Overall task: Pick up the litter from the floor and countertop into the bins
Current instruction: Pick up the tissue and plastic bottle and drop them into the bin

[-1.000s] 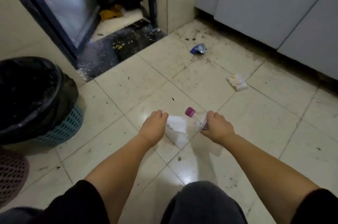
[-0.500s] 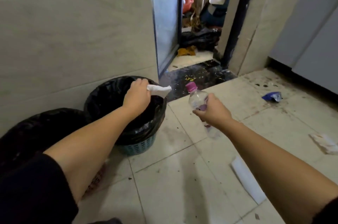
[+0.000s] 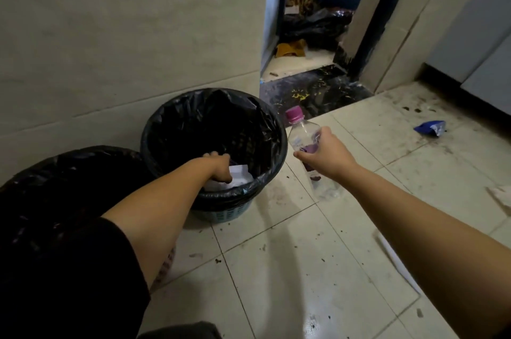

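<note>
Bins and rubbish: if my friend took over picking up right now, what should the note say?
Left hand: down inside the blue bin, closed on white paper.
Right hand: holding the clear bottle with a purple cap beside that bin, not yet binned.
A second bin stands nearer.
Done: paper nearly dropped.
Left: bin the bottle, then pick up the blue wrapper, the crumpled paper at the right edge, and the white sheet under the right arm.

The dirty tiled floor (image 3: 276, 269) carries two black-lined bins (image 3: 221, 207) by the wall, a blue wrapper (image 3: 430, 127) and white paper scraps (image 3: 398, 266).
</note>
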The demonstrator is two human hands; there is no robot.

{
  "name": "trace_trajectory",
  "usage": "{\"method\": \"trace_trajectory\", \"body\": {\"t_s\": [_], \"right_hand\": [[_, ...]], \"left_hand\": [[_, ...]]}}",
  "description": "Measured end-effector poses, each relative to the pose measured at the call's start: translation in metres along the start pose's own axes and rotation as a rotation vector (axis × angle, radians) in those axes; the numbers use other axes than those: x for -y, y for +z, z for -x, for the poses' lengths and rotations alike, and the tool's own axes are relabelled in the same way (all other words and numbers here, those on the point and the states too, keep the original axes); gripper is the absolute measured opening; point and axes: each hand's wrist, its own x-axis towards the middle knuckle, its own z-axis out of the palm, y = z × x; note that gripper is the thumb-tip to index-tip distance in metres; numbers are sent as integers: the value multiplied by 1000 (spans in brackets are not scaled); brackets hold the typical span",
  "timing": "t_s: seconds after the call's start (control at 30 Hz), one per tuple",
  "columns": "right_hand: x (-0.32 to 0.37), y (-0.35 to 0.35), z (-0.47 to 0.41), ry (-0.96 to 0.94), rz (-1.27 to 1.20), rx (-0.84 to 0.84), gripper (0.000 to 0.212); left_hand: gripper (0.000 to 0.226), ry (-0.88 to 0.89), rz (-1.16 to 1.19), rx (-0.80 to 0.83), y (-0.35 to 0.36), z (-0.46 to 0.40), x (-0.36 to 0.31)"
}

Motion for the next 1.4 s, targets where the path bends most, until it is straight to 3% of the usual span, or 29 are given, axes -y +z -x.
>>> {"method": "trace_trajectory", "body": {"t_s": [0.07, 0.2, 0.3, 0.43, 0.53, 0.63, 0.83, 0.97, 1.2, 1.3, 1.4], "right_hand": [[15, -13, -1, -26, -3, -26, 58], [72, -36, -3, -177, 40, -152, 64], [138, -26, 4, -354, -65, -152, 63], [228, 30, 46, -573, -349, 66, 58], [264, 90, 92, -766, -448, 237, 49], [266, 159, 109, -828, -274, 472, 43], [234, 270, 92, -619, 415, 850, 70], [229, 314, 84, -501, 643, 927, 73], [211, 340, 84, -569, 975, 1008, 77], [218, 324, 81, -585, 928, 1008, 79], [241, 287, 82, -667, 714, 967, 78]], "left_hand": [[62, 66, 69, -114, -13, 11, 4], [38, 190, 342, -558, -41, 61, 20], [28, 199, 432, -705, -38, 117, 53], [23, 152, 426, -611, 17, 194, 115], [44, 131, 233, -438, 79, 239, 157], [62, 218, -12, -475, 126, 262, 187], [44, 319, -45, -706, 144, 255, 213], [41, 336, 17, -795, 153, 253, 215], [42, 343, 10, -828, 156, 248, 215], [41, 334, -11, -808, 154, 249, 215], [39, 364, -43, -764, 149, 251, 215]]}}
